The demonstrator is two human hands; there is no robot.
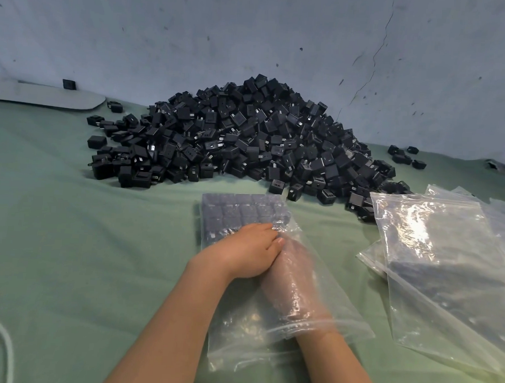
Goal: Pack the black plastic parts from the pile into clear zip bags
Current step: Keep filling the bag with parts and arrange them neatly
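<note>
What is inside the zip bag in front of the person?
Inside the zip bag: black plastic parts in rows at the far end, plus the right hand. The left hand, on top, hides its fingertips.

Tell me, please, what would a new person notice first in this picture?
First, the pile of black plastic parts heaped against the wall at the back. Next, in the near middle, the right hand is inside a clear zip bag holding rows of parts, while the left hand rests on top. More clear bags lie at the right.
</note>
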